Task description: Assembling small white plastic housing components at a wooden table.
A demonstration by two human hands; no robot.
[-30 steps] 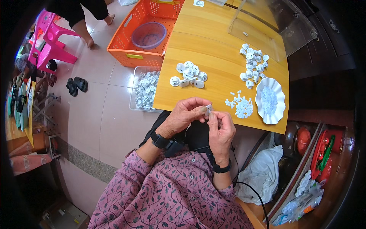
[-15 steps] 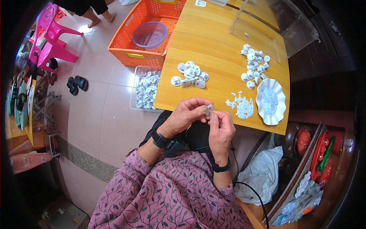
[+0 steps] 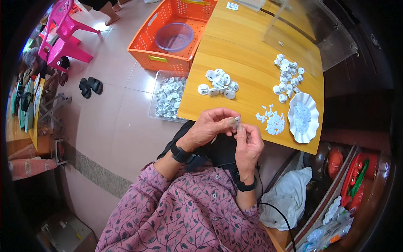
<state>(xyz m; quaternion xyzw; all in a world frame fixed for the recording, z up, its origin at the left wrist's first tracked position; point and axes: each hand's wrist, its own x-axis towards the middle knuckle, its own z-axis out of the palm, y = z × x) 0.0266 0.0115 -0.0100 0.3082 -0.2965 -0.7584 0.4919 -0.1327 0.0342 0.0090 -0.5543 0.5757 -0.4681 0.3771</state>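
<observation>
While both hands meet just off the table's near edge, here's the layout:

small white part (image 3: 236, 122): pinched between both hands' fingertips, dead centre
left hand (image 3: 208, 128): fingers closed on the part from 9 o'clock
right hand (image 3: 249, 145): fingers clamped on it from 5 o'clock
table (image 3: 247, 46): wooden, at 12 o'clock from the hands
white disc pile (image 3: 218, 82): 11 o'clock on the table
tiny white bits (image 3: 270, 121): 3 o'clock, beside the scalloped white dish (image 3: 303, 118)
clear tray of discs (image 3: 168, 95): on the floor, 10 o'clock
orange crate (image 3: 172, 35): further out at 11 o'clock
</observation>
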